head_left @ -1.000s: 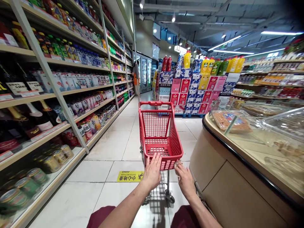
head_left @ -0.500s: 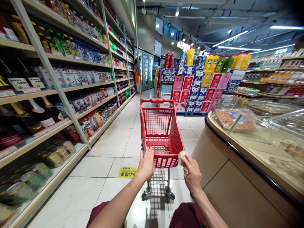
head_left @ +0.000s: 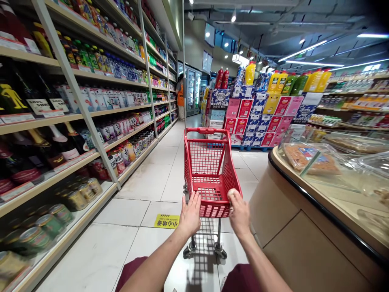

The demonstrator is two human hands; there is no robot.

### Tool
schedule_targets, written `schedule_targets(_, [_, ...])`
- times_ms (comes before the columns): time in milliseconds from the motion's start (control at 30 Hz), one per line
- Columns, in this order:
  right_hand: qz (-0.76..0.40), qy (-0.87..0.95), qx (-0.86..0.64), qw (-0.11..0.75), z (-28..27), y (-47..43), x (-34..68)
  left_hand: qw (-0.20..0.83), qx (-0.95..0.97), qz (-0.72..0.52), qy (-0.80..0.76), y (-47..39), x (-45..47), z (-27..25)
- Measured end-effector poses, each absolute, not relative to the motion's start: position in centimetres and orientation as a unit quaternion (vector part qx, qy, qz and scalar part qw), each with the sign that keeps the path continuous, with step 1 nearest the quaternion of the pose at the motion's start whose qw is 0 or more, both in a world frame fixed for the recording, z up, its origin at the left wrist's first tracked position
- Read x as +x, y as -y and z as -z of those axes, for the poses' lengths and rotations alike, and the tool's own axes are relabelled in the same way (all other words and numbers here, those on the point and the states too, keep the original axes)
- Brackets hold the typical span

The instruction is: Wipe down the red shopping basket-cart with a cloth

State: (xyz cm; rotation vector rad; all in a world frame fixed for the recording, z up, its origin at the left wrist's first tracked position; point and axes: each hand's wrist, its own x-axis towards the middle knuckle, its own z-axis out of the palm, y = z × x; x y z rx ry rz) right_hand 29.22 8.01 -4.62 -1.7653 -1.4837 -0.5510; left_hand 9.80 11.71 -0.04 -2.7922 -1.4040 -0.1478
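A small red shopping cart [head_left: 226, 184] with a grid basket stands right in front of me, and nothing lies in its basket. My left hand [head_left: 190, 215] rests at the near left corner of the basket rim, palm down with its fingers stretched out. At the near right corner, my right hand [head_left: 240, 213] is closed around a crumpled white wad [head_left: 233, 192], which looks like tissue or cloth. The wad is against the rim. Most of it is hidden by my fingers.
Shelves of bottles and cans [head_left: 121, 105] line the left. A curved counter [head_left: 273, 162] with packaged food bounds the right. Stacked drink cartons [head_left: 255, 117] stand ahead. A person in an orange vest [head_left: 180, 97] is by the far shelves. A yellow floor sign [head_left: 166, 221] lies left of the cart.
My right hand has moved slightly left, bringing the white wad in against the basket's near right corner. My left hand stays at the rim. The whole view has shifted a little to the left.
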Motion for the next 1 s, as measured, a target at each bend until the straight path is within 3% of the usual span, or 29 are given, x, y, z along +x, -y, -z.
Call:
schedule_targets(167, [0.211, 0.672, -0.62, 0.345, 4.7, -8.2, 27.1, 0.006, -0.895, 0.029, 0.445, -11.1, 10.0, -0.6])
schedule_targets(333, [0.222, 0.575, -0.698, 0.364, 4.6, -8.0, 28.3, 0.026, -0.898, 0.016, 0.439, -10.7, 9.8, -0.4])
schedule_targets(533, [0.207, 0.673, -0.601, 0.377, 4.9, -7.9, 26.4, 0.054, -0.894, 0.039, 0.444, -10.6, 10.0, 0.6])
schedule_targets(700, [0.211, 0.568, -0.685, 0.405, 5.2, -7.3, 28.5, 0.039, -0.896, 0.044, 0.439, -10.5, 9.8, 0.7])
schedule_targets(900, [0.202, 0.667, -0.596, 0.398, 5.5, -7.5, 26.6, 0.034, -0.904, 0.056, 0.422, -11.1, 9.8, 0.3])
schedule_targets(1000, [0.225, 0.596, -0.65, 0.415, 5.4, -7.6, 27.5, 0.029, -0.907, 0.051, 0.417, -11.3, 9.9, 0.1])
